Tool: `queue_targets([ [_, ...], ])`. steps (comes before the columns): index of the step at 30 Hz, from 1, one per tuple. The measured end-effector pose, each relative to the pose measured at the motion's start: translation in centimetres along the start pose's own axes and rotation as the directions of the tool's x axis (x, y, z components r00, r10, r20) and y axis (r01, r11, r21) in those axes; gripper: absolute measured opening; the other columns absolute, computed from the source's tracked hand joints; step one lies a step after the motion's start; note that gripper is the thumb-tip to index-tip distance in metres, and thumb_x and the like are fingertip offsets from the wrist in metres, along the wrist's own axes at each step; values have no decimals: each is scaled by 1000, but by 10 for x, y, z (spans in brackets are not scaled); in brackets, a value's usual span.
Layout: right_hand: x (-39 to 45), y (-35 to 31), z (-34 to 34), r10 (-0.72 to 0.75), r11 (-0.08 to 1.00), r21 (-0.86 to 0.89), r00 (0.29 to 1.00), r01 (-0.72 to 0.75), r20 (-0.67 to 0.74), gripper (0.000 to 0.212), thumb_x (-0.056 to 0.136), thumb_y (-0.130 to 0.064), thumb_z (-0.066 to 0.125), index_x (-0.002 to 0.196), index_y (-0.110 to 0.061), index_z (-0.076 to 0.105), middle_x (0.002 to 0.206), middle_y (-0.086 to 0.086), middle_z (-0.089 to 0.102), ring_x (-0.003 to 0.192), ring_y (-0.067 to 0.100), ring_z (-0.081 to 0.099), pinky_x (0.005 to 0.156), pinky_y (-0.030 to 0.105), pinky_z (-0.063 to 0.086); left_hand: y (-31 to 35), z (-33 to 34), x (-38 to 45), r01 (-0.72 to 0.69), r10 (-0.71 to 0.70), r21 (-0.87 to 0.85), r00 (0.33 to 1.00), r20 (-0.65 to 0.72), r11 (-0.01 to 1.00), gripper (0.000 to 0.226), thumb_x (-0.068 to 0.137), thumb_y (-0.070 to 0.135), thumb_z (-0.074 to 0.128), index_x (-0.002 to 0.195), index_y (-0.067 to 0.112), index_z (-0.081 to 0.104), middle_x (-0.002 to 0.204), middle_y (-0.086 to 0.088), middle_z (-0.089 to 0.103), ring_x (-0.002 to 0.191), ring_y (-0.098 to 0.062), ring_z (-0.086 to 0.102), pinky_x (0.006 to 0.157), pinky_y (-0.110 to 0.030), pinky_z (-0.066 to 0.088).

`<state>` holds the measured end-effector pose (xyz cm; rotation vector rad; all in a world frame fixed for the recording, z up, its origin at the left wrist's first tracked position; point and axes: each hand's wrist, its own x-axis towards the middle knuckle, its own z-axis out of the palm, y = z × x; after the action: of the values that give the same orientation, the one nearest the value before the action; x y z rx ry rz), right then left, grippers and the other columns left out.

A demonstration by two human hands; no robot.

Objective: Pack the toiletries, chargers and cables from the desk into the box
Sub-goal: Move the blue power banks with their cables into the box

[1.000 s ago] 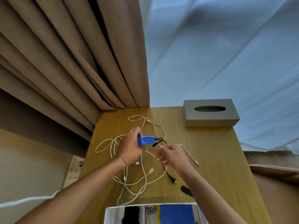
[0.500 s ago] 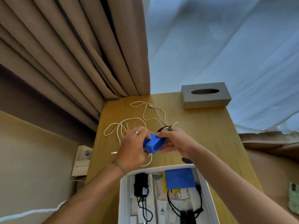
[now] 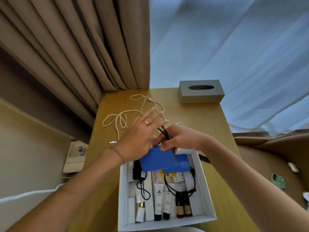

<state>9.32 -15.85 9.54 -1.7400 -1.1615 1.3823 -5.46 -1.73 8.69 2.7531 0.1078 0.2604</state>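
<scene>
Blue charger block (image 3: pixel 157 160) hangs over the far end of the white box (image 3: pixel 204 185); your right hand (image 3: pixel 180 138) pinches it and its black cable (image 3: pixel 164 133), while your left hand (image 3: pixel 140 136) is spread flat above. White cables (image 3: pixel 120 118) lie on the wooden surface (image 3: pixel 192 114)

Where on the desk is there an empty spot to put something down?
Bare wood lies between the tissue box and the white box, along the desk's right side. The far left corner is cluttered with white cables. The white box is nearly full of tubes and chargers, and both hands crowd its far end with the blue pack.
</scene>
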Motion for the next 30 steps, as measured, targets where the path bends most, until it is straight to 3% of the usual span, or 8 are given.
queue_targets([
  [4,-18,6,4,-36,999,-33,999,37,34,20,90,-9,68,108,-9,75,73,-8,63,70,8,59,70,28,53,3,-4,5,79,-50,-173,986,161,982,15,101,26,53,107,20,65,110,1,69,113,-16,60,96,-41,49],
  [6,-27,12,7,-53,999,-1,999,53,-4,21,89,-11,68,108,-14,77,77,2,59,72,14,57,70,29,51,1,-5,-1,142,-75,-270,967,244,952,19,103,29,50,89,23,61,77,11,65,73,-3,60,66,-28,49],
  [8,-37,21,11,-41,997,67,998,45,-52,22,90,-10,67,109,-13,76,80,5,59,75,15,58,71,27,51,1,-3,-9,207,-100,-368,952,289,906,26,104,28,47,81,26,58,66,6,62,59,-4,56,58,-24,45],
  [11,-54,38,20,27,993,116,997,-18,-75,25,90,-7,66,112,-14,74,80,0,61,77,14,59,73,28,49,3,4,-24,266,-117,-456,937,329,849,29,105,27,45,80,21,58,62,0,55,55,-12,50,56,-33,44],
  [16,-72,62,44,222,975,14,972,-222,-80,30,88,1,67,114,-13,72,80,-3,62,79,15,62,79,33,56,15,28,-44,336,-104,-446,878,468,829,30,105,24,46,83,17,65,58,15,49,51,-3,41,53,-17,36],
  [19,-71,73,59,357,916,-156,928,-370,-107,26,88,-4,69,111,-14,73,90,0,70,88,18,68,86,38,61,20,43,-53,386,-110,-435,837,536,814,33,105,23,44,83,28,67,65,-1,49,57,-15,45,59,-31,40],
  [25,-57,96,89,547,759,-288,812,-584,-204,16,86,-8,73,100,-14,70,97,2,71,88,20,69,79,35,61,29,64,-65,542,-111,-448,715,690,711,31,105,10,40,112,14,70,74,-1,57,68,-8,61,72,-21,54],
  [30,-47,104,101,620,663,-421,769,-619,-156,34,89,-7,70,122,-9,61,109,6,66,95,24,69,80,35,60,36,72,-70,305,-117,-163,725,679,938,21,103,21,45,102,26,66,81,10,62,71,-10,59,71,-29,54],
])
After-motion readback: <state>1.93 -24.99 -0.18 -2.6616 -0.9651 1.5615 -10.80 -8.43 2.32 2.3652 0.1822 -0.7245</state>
